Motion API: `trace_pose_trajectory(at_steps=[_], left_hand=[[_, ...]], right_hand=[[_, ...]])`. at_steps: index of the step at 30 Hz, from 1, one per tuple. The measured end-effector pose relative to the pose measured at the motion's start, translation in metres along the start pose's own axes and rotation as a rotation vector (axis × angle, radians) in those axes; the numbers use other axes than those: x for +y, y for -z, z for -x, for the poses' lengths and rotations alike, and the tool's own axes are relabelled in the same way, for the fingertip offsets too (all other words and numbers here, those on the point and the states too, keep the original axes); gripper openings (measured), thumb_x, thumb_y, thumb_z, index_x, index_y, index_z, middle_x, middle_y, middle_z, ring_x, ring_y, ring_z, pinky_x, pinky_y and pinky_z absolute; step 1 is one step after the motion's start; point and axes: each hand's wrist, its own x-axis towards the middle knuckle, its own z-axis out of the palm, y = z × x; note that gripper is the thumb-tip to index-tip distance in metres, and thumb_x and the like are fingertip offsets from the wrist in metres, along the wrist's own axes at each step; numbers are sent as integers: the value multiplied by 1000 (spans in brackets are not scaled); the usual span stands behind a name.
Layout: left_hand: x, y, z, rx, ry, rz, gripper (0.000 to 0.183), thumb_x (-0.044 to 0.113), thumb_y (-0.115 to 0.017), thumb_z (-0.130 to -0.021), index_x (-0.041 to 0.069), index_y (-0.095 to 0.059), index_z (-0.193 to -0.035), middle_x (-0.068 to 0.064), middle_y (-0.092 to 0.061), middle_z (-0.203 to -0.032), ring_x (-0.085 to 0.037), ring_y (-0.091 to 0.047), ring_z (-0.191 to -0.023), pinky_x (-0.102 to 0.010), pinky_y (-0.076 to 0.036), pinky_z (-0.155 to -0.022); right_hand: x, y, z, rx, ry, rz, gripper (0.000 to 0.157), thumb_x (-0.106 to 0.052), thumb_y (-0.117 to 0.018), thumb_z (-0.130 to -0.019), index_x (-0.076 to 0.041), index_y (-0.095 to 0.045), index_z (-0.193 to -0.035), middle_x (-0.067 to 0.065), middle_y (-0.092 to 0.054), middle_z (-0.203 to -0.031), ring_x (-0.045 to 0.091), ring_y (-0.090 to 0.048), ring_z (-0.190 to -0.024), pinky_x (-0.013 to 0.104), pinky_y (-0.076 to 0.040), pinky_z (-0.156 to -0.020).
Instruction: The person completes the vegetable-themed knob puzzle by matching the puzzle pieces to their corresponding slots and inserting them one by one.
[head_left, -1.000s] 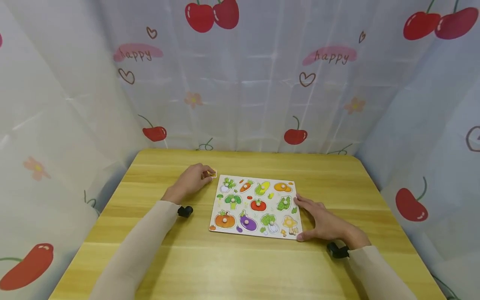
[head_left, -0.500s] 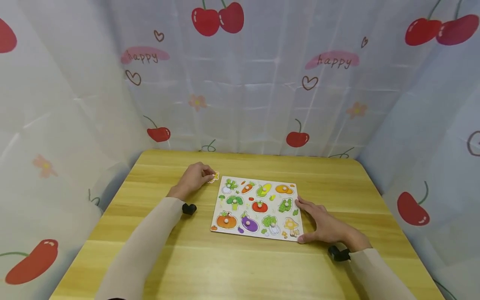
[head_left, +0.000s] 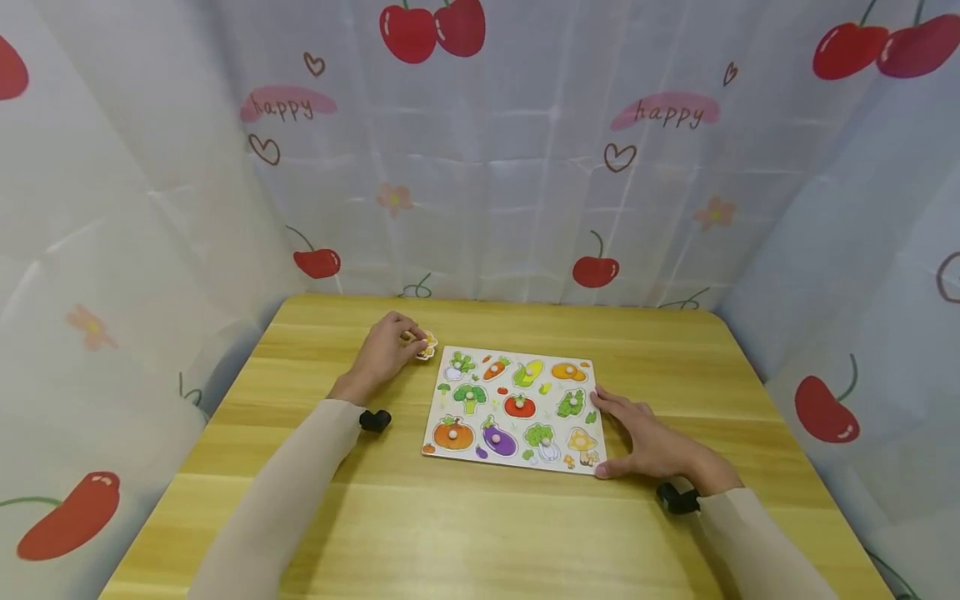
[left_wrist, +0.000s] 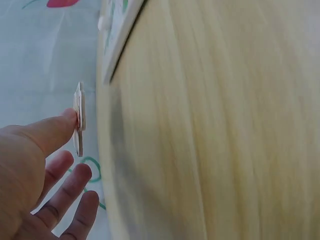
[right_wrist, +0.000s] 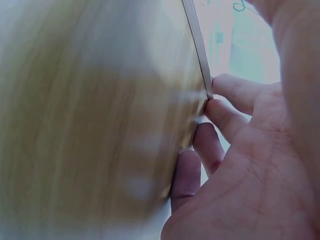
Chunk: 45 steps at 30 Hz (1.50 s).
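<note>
My left hand (head_left: 385, 347) pinches a small puzzle piece (head_left: 427, 345) with an orange-and-white print, just off the board's far left corner. In the left wrist view the piece (left_wrist: 80, 120) appears edge-on against the curtain, thumb on its near face and the other fingers spread below. The pale wooden puzzle board (head_left: 491, 407) lies flat and carries knobbed vegetable pieces, among them a pumpkin (head_left: 452, 434), an eggplant (head_left: 498, 439) and a tomato (head_left: 519, 407). Its mushroom spot (head_left: 582, 444) shows no knob. At the board's right edge rests my right hand (head_left: 652, 442), thumb at the near corner, fingertips farther up.
The wooden table (head_left: 480, 533) stretches around the board on all sides. Behind it and at both sides hangs a white curtain (head_left: 495, 183) printed with cherries. A black wrist device (head_left: 375, 421) sits on the left arm, and another black device (head_left: 677, 498) on the right.
My left hand has turned and shifted slightly with the piece, so more of the piece's printed face shows now. The right hand and the board keep their places.
</note>
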Motion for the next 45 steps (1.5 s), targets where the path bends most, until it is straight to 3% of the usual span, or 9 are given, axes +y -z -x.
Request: trace_pose_trajectory(at_steps=[11,17,21,29,34,45], left_hand=[[33,-8,16,25,-111,66,12,22,-85,-110,11,-85,-113,-12,-78,-140,-34,-76,-125,-54,-61,-114],[50,-16,23,36,-169,64,11,23,-87,-109,13,-85,-111,-9,-78,-134,-30,-76,-120,-51,-64,-111],[61,-23,28,34,-226,70,9,22,-89,-107,13,-85,-108,-9,-78,-129,-30,-77,-116,-49,-66,-105],[75,-34,38,8,-304,106,11,19,-90,-105,11,-83,-108,-10,-78,-127,-29,-79,-115,-48,-66,-105],[83,-43,44,-8,-333,122,12,18,-90,-105,9,-83,-108,-11,-78,-127,-33,-80,-115,-49,-67,-104],[99,-63,51,-37,-378,143,12,19,-90,-106,12,-80,-107,-7,-77,-124,-27,-79,-111,-44,-68,-101]], right_hand=[[1,1,0,26,35,17,127,-60,-103,-85,-4,-40,-180,23,-34,-190,50,-48,-156,73,-47,-124],[4,1,5,53,64,-29,130,-57,-104,-84,-2,-36,-181,24,-33,-190,57,-38,-169,81,-38,-129],[7,2,7,65,86,-40,128,-54,-104,-85,0,-37,-179,25,-33,-189,58,-36,-168,84,-37,-129],[9,4,4,36,83,-20,121,-54,-103,-86,-1,-43,-177,24,-34,-189,58,-38,-166,83,-38,-128],[8,4,4,25,72,-12,122,-55,-103,-86,-2,-43,-177,24,-34,-189,58,-39,-165,81,-40,-128],[6,5,2,15,55,-3,122,-56,-104,-86,-3,-43,-178,23,-33,-190,55,-42,-163,79,-42,-128]])
